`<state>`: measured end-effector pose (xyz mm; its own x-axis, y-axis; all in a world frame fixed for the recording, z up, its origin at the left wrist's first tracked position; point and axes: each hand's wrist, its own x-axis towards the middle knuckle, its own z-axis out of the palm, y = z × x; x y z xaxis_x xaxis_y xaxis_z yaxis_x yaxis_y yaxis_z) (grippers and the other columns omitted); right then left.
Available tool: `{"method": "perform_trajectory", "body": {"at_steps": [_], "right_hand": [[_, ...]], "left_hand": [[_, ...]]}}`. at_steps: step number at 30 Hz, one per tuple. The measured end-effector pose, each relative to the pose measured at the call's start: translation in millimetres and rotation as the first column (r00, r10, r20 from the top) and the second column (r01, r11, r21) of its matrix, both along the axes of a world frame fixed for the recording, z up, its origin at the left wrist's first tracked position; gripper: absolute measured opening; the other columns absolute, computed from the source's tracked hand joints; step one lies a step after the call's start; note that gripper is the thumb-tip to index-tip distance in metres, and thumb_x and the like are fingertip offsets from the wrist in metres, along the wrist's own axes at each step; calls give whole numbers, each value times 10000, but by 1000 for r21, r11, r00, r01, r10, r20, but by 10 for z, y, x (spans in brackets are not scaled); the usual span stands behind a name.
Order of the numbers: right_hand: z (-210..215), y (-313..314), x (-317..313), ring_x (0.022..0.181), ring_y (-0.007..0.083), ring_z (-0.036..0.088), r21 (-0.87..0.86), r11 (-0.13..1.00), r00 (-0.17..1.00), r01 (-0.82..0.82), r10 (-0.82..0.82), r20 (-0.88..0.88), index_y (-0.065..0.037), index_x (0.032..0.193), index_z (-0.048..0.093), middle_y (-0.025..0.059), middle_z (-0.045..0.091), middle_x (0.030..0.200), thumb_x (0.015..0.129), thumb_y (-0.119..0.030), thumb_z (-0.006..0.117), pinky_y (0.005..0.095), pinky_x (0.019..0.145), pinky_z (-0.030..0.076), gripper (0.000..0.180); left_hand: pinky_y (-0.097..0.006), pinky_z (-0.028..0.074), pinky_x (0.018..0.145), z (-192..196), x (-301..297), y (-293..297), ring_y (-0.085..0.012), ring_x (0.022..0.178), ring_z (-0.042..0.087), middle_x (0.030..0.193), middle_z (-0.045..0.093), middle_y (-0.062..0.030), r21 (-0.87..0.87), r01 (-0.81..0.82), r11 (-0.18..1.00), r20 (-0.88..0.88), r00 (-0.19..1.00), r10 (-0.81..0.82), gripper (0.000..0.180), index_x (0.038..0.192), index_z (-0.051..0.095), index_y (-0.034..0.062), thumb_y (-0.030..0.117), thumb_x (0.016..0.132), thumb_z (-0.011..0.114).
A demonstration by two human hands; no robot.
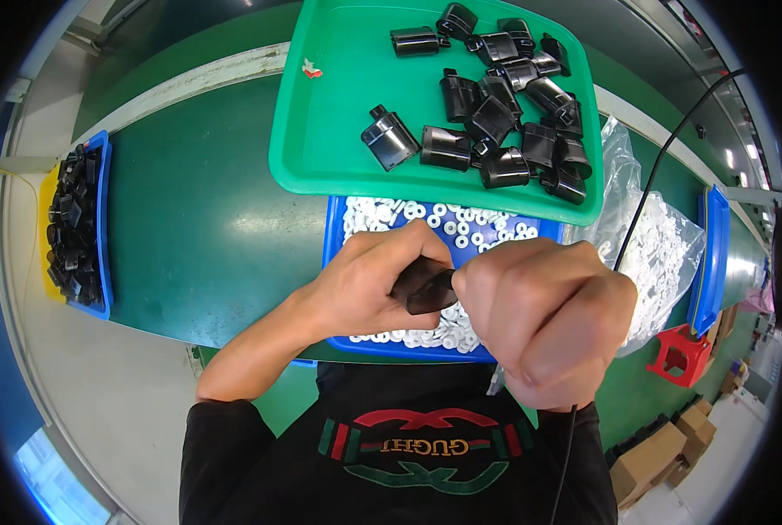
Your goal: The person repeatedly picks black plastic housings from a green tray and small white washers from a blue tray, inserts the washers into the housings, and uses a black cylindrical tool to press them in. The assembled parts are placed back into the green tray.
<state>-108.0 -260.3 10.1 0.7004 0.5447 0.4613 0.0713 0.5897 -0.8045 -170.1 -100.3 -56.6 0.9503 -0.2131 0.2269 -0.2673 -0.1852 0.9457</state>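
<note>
My left hand is wrapped round a black plastic housing, held above a blue tray of white ring washers. Closed into a fist, my right hand has its thumb and finger pressed against the housing's right end. Whatever those fingers pinch is hidden. A thin black cable runs down behind the right hand and shows again below it; I cannot tell if the hand touches it. Beyond my hands, a green tray carries several similar black housings, with one lying a little apart.
A clear plastic bag of white pieces lies right of the washer tray. On the green table, a blue and yellow bin of black parts stands far left. Another blue tray is at the right edge, near a red stool and cardboard boxes.
</note>
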Motion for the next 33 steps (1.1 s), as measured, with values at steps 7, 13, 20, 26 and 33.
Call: {"method": "perform_trajectory", "body": {"at_steps": [7,13,20,26,33], "right_hand": [[-23,27,-45,418,132,366,-34,999,1000,4,-5,-15,-93,533,409,21,464,499,745,-101,695,257,396,206,356],[-194,103,-19,428,140,379,33,999,989,-8,3,145,-61,543,405,19,435,507,718,26,639,265,396,233,305],[-154,154,72,457,159,395,43,994,944,-98,79,320,-47,551,391,39,435,529,655,65,607,282,393,254,265],[12,50,43,448,154,378,29,999,997,-21,19,68,-64,554,408,29,455,528,734,14,644,284,402,262,307],[-26,119,13,449,137,373,50,999,996,-16,11,87,-66,584,441,22,459,529,796,-57,688,276,416,261,326]], "left_hand": [[-348,498,603,-6,-9,3,-308,694,636,792,620,-101,-18,11,1000,-1,1000,-11,439,985,537,57,91,652,820],[-354,497,603,13,-14,-43,-297,680,628,792,618,-103,-6,-45,999,6,999,45,429,981,541,55,99,672,835],[-358,495,598,80,22,-5,-308,683,626,797,616,-111,97,-84,992,98,992,74,395,969,571,44,137,699,843],[-355,497,600,57,56,77,-297,689,634,807,636,-101,77,-31,997,119,993,22,433,988,583,51,64,620,811],[-363,500,619,36,51,50,-311,716,630,827,628,-104,67,-22,998,142,990,12,479,1016,593,61,43,580,792]]}}
